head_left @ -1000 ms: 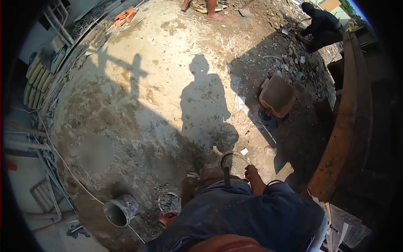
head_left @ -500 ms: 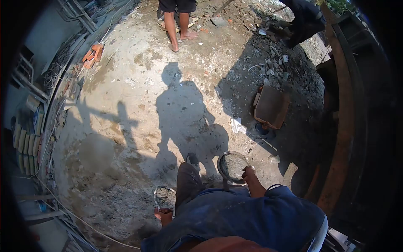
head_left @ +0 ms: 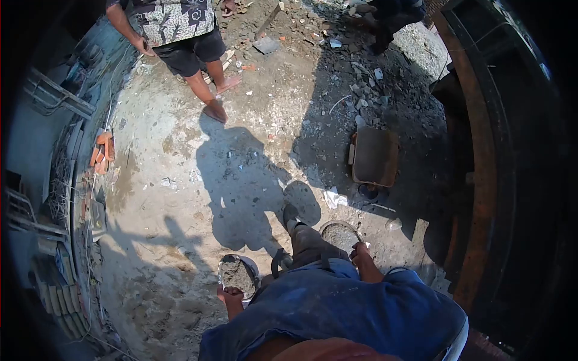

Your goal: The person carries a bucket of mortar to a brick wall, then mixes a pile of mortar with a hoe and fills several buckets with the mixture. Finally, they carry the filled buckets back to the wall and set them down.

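Your left hand [head_left: 232,296] is closed in a fist on the handle of the left bucket [head_left: 238,274], fingers curled tight around it. That bucket hangs low at your left side, just ahead of the hand, and is filled with grey mortar.

Your right hand [head_left: 361,254] grips the right bucket [head_left: 341,234] at its near rim or handle. The fingers look curled, but you cannot tell exactly how they sit, since the hand is small and partly shaded. This bucket also holds grey mix and hangs just in front of your right knee.

Your leading foot [head_left: 290,213] is set on the rough concrete ground [head_left: 180,180], between the two buckets. Your shadow [head_left: 238,180] falls ahead of you.

A person in a patterned shirt [head_left: 171,18] stands well ahead to the left, barefoot. An upturned rusty pan [head_left: 374,156] lies on the rubble to the right, near a curved rusty beam [head_left: 475,168]. Orange bricks [head_left: 101,150] lie by the left edge.
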`<action>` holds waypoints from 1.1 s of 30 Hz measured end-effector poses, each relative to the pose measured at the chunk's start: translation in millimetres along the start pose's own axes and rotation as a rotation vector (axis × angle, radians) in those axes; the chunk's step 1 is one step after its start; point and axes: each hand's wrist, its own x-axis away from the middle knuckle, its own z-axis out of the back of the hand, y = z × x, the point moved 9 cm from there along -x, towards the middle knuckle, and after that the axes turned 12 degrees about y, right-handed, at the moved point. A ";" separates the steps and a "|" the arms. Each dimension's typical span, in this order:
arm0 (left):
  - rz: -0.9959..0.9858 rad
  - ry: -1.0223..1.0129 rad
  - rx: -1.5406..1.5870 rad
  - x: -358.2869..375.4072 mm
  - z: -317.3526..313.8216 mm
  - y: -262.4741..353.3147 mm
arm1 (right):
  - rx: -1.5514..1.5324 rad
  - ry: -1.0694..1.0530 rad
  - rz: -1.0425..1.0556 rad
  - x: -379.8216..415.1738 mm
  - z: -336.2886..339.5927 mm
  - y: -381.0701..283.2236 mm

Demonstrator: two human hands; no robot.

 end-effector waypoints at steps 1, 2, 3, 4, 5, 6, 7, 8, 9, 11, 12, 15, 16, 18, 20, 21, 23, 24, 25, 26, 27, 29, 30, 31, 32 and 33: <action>-0.003 -0.035 0.013 -3.7 -24.9 7.9 | -0.017 -0.015 -0.003 -0.6 -23.5 -18.1; -0.020 -0.038 -0.009 2.3 -49.9 16.3 | -0.065 -0.015 -0.032 -3.8 -31.9 -19.0; -0.044 -0.025 -0.032 13.3 -61.8 20.6 | -0.104 0.002 -0.068 -6.3 -23.4 -13.0; -0.064 -0.044 -0.037 22.6 -94.9 20.2 | -0.123 -0.004 -0.075 -9.7 -29.3 -27.4; -0.038 0.001 -0.046 35.1 -116.5 22.3 | -0.174 -0.011 -0.085 -1.8 -36.6 -42.9; -0.055 -0.007 -0.071 41.2 -139.3 33.3 | -0.221 -0.004 -0.111 7.1 -40.4 -45.1; -0.066 -0.016 -0.090 43.7 -157.2 39.5 | -0.203 0.039 -0.116 12.7 -39.5 -53.9; -0.067 -0.030 -0.102 46.5 -178.9 37.8 | -0.218 0.049 -0.128 18.0 -44.6 -56.5; -0.145 -0.061 -0.161 46.3 -201.3 42.0 | -0.269 0.063 -0.136 21.7 -49.8 -63.6; -0.094 -0.053 -0.200 47.2 -246.4 34.8 | -0.339 0.072 -0.154 23.7 -66.5 -75.6; -0.044 -0.036 -0.229 58.8 -274.5 27.3 | -0.369 0.045 -0.156 20.0 -77.3 -82.7; -0.054 -0.107 -0.303 74.8 -354.6 20.2 | -0.442 0.010 -0.148 8.6 -106.0 -110.6; 0.015 -0.139 -0.309 76.9 -377.6 11.5 | -0.447 0.022 -0.150 7.1 -114.4 -118.6; -0.002 -0.157 -0.326 85.5 -437.4 -1.8 | -0.460 0.069 -0.199 3.0 -138.5 -140.9; -0.020 -0.168 -0.443 94.0 -487.1 -9.2 | -0.467 0.104 -0.188 10.1 -153.1 -161.0; 0.014 -0.185 -0.421 106.7 -514.7 -17.5 | -0.480 0.082 -0.176 17.1 -166.0 -183.4; 0.070 -0.231 -0.432 116.0 -571.8 -31.7 | -0.495 0.081 -0.267 22.0 -188.8 -214.5; 0.108 -0.265 -0.437 111.9 -602.0 -39.5 | -0.509 0.080 -0.248 26.2 -196.6 -238.1; 0.090 -0.234 -0.451 105.7 -626.9 -43.2 | -0.527 0.076 -0.215 31.5 -200.9 -256.8; 0.025 -0.244 -0.511 110.9 -650.3 -46.7 | -0.542 0.081 -0.187 45.0 -199.9 -273.8; 0.012 -0.232 -0.525 121.0 -676.2 -53.5 | -0.556 0.107 -0.197 70.6 -204.6 -294.5; -0.007 -0.228 -0.548 142.3 -725.2 -59.1 | -0.522 0.148 -0.171 55.1 -218.3 -312.4; -0.007 -0.258 -0.562 155.3 -752.3 -62.3 | -0.533 0.149 -0.173 29.2 -229.5 -312.4; -0.004 -0.280 -0.570 166.1 -772.1 -68.0 | -0.557 0.080 -0.150 7.0 -240.7 -318.0; -0.004 -0.274 -0.565 176.2 -793.2 -71.1 | -0.572 0.009 -0.126 -4.3 -252.2 -334.0; -0.008 -0.278 -0.564 187.5 -819.9 -74.0 | -0.581 0.029 -0.176 1.5 -264.9 -350.9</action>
